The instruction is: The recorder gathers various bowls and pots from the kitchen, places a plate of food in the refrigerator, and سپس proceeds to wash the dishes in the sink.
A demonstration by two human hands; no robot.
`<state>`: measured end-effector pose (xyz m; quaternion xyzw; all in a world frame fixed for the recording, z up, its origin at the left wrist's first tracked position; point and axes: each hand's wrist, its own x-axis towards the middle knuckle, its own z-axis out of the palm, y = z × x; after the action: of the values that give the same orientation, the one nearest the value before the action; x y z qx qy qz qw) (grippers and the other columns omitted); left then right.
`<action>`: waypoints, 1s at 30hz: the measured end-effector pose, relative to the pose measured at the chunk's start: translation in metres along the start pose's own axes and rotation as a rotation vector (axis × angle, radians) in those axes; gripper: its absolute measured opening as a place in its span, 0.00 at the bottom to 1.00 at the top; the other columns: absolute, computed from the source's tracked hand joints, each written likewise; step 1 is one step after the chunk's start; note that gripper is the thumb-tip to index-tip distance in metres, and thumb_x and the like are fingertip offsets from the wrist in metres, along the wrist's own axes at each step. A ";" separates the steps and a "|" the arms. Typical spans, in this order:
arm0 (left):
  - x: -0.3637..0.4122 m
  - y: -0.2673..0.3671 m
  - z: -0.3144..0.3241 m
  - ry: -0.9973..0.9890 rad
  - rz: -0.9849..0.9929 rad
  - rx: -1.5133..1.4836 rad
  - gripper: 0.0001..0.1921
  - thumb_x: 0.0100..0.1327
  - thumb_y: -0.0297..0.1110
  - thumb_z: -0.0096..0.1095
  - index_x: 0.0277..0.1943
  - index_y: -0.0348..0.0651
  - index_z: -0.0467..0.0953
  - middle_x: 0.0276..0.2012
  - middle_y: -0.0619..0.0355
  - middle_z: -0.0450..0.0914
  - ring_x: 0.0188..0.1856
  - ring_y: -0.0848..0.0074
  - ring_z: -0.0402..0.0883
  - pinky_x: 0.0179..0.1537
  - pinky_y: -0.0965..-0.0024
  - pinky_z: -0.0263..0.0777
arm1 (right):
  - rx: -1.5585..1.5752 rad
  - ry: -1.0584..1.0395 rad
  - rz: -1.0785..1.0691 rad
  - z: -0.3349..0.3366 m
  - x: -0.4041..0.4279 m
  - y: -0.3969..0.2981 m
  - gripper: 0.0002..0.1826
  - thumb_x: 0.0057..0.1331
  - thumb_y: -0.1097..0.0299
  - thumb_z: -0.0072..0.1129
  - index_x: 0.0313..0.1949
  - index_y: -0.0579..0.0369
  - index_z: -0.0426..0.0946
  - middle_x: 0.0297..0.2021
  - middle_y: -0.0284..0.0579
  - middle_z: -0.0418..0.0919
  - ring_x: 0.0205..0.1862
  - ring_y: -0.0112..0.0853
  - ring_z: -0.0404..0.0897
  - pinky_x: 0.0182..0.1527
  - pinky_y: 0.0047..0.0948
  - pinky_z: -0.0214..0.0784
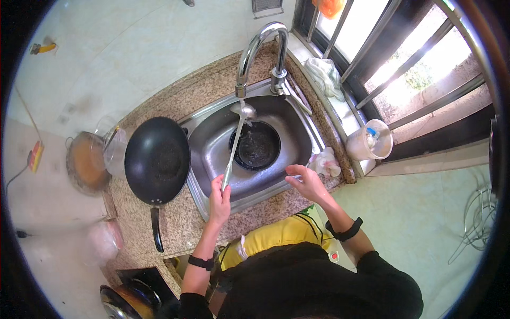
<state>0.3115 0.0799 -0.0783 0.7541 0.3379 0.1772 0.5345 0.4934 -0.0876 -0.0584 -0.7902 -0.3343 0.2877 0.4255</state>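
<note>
My left hand grips the handle of a metal ladle above the near left part of the steel sink. The ladle's bowl lies under the chrome gooseneck faucet, and water runs onto it. Below, a round black pan or bowl sits in the basin with water in it. My right hand is over the sink's near right rim, fingers apart and holding nothing. A crumpled whitish cloth or bag lies just beyond it.
A black frying pan rests on the granite counter left of the sink. Clear plastic containers stand behind it. On the windowsill are a white cloth and a plastic tub. A stove is at lower left.
</note>
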 end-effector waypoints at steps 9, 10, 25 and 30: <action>0.009 0.017 -0.014 0.038 -0.002 0.167 0.12 0.54 0.26 0.42 0.43 0.37 0.60 0.31 0.49 0.68 0.29 0.64 0.70 0.30 0.69 0.63 | 0.003 -0.025 0.012 0.002 0.006 0.006 0.16 0.51 0.65 0.51 0.37 0.63 0.67 0.33 0.50 0.71 0.35 0.37 0.72 0.38 0.29 0.63; 0.010 0.024 -0.016 0.060 0.134 0.333 0.11 0.54 0.25 0.41 0.42 0.37 0.61 0.32 0.49 0.68 0.30 0.61 0.70 0.31 0.66 0.63 | 0.020 -0.070 0.018 0.002 0.011 0.004 0.17 0.51 0.64 0.50 0.38 0.62 0.67 0.34 0.50 0.71 0.35 0.37 0.72 0.38 0.29 0.63; 0.014 0.088 0.007 -0.127 0.182 0.962 0.17 0.44 0.20 0.44 0.41 0.34 0.64 0.28 0.49 0.68 0.26 0.61 0.73 0.27 0.66 0.68 | 0.895 -0.504 0.474 0.082 0.095 -0.014 0.15 0.56 0.66 0.45 0.34 0.68 0.65 0.24 0.43 0.70 0.20 0.23 0.67 0.23 0.20 0.63; 0.014 0.081 0.014 -0.135 0.187 0.900 0.18 0.47 0.23 0.44 0.45 0.32 0.61 0.31 0.46 0.69 0.30 0.59 0.72 0.30 0.64 0.67 | 1.027 -0.365 0.521 0.085 0.097 -0.023 0.08 0.53 0.74 0.48 0.30 0.67 0.65 0.19 0.40 0.69 0.18 0.23 0.66 0.21 0.18 0.61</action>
<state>0.3561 0.0640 -0.0093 0.9482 0.2760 0.0109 0.1569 0.4832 0.0374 -0.0954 -0.4775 -0.0159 0.6381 0.6038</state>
